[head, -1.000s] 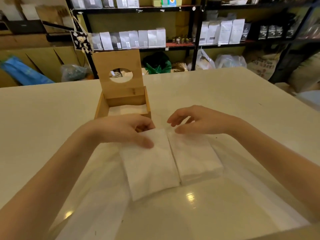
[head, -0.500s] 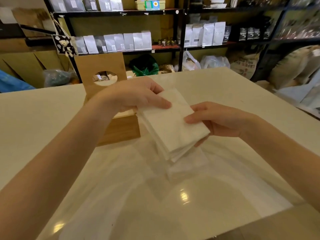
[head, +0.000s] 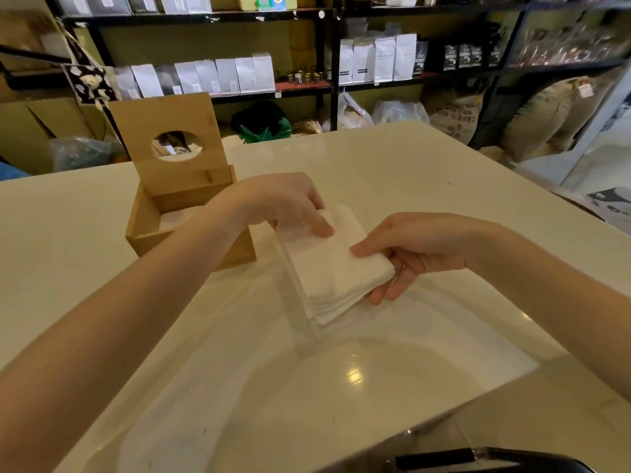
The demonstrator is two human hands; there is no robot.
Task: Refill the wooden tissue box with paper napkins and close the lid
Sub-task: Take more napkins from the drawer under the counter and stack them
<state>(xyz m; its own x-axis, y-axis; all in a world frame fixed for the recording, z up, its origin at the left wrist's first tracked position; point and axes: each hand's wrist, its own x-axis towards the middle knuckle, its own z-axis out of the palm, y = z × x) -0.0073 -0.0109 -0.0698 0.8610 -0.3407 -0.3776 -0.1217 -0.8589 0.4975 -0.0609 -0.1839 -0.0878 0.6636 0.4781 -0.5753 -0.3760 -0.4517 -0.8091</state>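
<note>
1. Left hand (head: 290, 206): thumb on top of the napkin stack (head: 336, 264), fingers curled over its far corner, gripping it.
2. Right hand (head: 420, 247): thumb on the stack's top face, fingers beneath its right edge, pinching it.
3. Napkin stack: held above the table (head: 392, 158), just right of the wooden tissue box (head: 191, 233); top face tilted, long axis running from the far left corner toward the near right.
4. Wooden tissue box: open, some napkins inside; lid (head: 170, 141) upright at its far side, round opening facing the viewer.
5. Clear plastic wrap (head: 307, 387): spread on the table below the stack.
</note>
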